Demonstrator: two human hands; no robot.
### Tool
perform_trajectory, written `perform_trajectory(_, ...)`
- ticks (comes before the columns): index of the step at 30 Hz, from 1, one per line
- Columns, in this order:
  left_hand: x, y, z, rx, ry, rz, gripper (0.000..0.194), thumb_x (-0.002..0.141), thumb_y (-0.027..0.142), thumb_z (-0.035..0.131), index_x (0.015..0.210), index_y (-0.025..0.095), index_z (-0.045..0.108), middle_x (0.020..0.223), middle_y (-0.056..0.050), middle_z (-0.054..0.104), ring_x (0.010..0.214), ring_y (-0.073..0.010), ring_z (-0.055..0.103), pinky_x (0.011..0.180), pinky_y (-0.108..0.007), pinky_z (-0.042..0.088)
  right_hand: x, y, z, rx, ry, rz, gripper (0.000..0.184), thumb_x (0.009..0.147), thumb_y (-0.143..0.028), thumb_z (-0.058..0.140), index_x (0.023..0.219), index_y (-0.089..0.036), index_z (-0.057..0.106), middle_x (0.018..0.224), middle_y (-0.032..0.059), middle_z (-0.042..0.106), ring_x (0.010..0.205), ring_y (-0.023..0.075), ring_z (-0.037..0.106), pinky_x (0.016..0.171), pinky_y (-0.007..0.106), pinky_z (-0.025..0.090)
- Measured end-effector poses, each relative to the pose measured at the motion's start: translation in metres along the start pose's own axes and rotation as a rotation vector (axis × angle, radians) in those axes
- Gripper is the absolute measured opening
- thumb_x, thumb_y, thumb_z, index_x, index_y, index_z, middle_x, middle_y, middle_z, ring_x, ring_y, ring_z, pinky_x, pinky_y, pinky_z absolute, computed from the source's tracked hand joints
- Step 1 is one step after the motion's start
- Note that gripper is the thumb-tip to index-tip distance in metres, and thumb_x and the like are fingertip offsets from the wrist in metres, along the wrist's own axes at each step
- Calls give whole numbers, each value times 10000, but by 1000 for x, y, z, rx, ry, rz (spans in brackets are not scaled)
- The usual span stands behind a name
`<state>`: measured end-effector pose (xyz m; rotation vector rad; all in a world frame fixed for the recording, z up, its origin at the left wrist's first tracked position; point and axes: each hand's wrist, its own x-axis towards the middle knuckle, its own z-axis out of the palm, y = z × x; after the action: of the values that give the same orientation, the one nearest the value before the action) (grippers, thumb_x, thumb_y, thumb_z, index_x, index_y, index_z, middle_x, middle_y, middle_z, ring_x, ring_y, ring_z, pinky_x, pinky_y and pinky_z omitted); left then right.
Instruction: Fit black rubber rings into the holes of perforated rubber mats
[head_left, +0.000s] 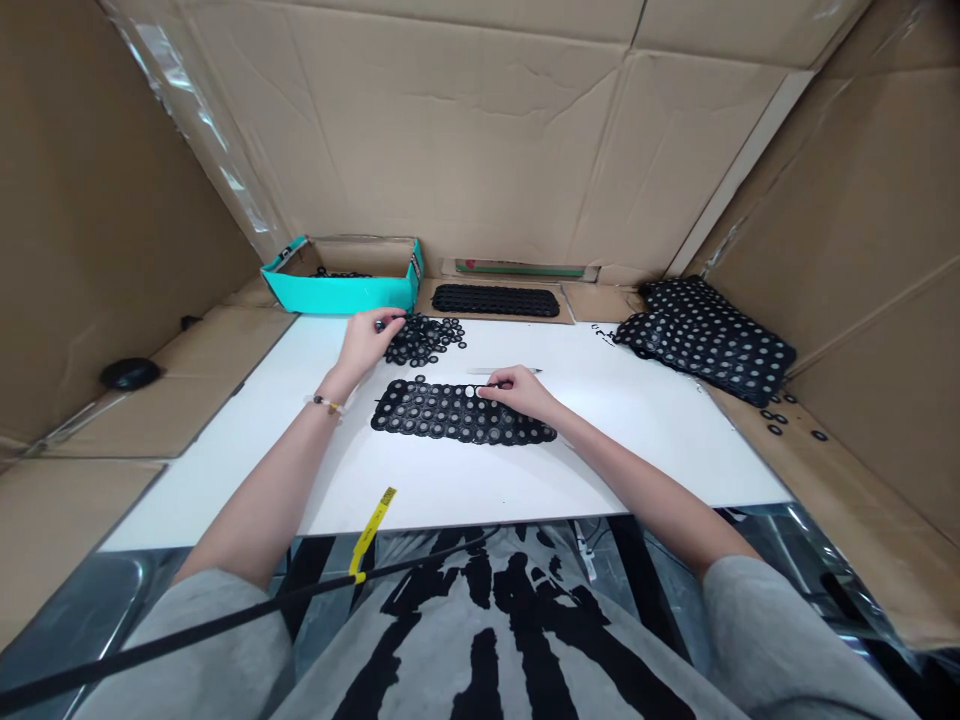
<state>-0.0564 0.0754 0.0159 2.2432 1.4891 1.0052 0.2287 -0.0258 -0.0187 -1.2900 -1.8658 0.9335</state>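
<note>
Dozens of loose black rings (424, 340) are lying heaped on the white worktop (225, 450), and the left hand (366, 342) is reaching to the heap's near edge. Its fingers are drawing together in a pinch, seemingly on a small dark item, though the view is too small to be sure. Just below, a black perforated mat (457, 413) is lying flat, with most of its visible holes showing ring shapes and grey centres. A pale spot near the right hand (521, 392) looks unfilled, and the rings at that end are partly hidden. That hand is resting on the mat with its fingers curled and nearly closed; whether it is gripping anything, I cannot tell.

Beyond them, a thin white stick (504, 370) is lying just above the mat. A stack of dotted black mats (705, 340) is sitting at the worktop's far right corner, and another black mat (495, 300) is lying on cardboard beyond the far edge. A teal cardboard tray (345, 292) is holding a few dark rings, while several stray rings (774, 416) are lying on the cardboard to the right.
</note>
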Motion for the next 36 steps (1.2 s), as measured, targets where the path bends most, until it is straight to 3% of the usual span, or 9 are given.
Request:
perform_trajectory(5,-12,33,17,-22,-513,259,366,777,517,632,954,218,745,977,-54,728,918,-218,610,853,-300,441,1,-2,-7,28,-11,-83,258,766,-418,651,737,-167,703,634,-11,599,608,121,468,599,253,344)
perform_trajectory(6,-14,37,19,18,-559,301,351,769,513,639,951,232,744,957,-46,726,934,-222,601,872,-303,428,2,-2,-8,37,-10,-97,247,766,-408,652,731,-168,698,657,-5,618,629,126,490,613,254,358)
perform_trajectory(11,-11,23,10,143,-428,216,282,766,443,614,901,225,729,821,-45,701,736,-201,598,711,-285,422,2,-1,-8,38,-20,-84,226,765,-385,650,712,-169,686,686,7,647,666,142,540,642,262,394)
perform_trajectory(19,-6,8,2,276,-601,198,177,679,334,634,803,261,738,860,-9,744,769,-191,628,686,-249,399,1,1,-6,39,-58,-76,207,765,-366,653,713,-170,689,691,0,655,679,145,556,670,265,403)
perform_trajectory(22,-5,9,4,269,-477,185,159,721,342,620,794,244,721,817,-15,727,750,-195,619,683,-261,400,1,0,-6,40,-69,-81,212,771,-370,646,715,-171,691,717,7,670,699,150,567,684,267,408)
perform_trajectory(26,-3,5,1,254,-48,53,299,828,318,542,1041,203,718,930,-63,731,832,-230,614,767,-303,422,0,-1,-6,32,-83,-88,228,779,-383,636,719,-170,690,720,9,669,704,152,566,683,268,406)
perform_trajectory(28,-3,5,-1,276,69,25,358,847,283,519,1148,198,692,973,-66,731,898,-250,601,828,-322,420,0,-2,-6,26,-85,-87,231,780,-384,635,719,-168,689,712,6,662,696,149,559,674,265,401)
perform_trajectory(31,-5,10,-1,274,78,42,374,855,262,511,1182,201,682,984,-60,731,914,-252,599,861,-330,420,-1,-2,-6,-8,-69,-78,232,788,-383,627,734,-168,696,697,1,655,677,143,541,659,260,392)
perform_trajectory(36,-9,25,5,302,-52,98,318,871,291,498,1080,217,726,971,-61,731,877,-241,616,802,-319,439,-2,-4,-6,-76,-36,-63,232,820,-370,608,772,-174,723,746,14,693,684,147,550,678,272,397)
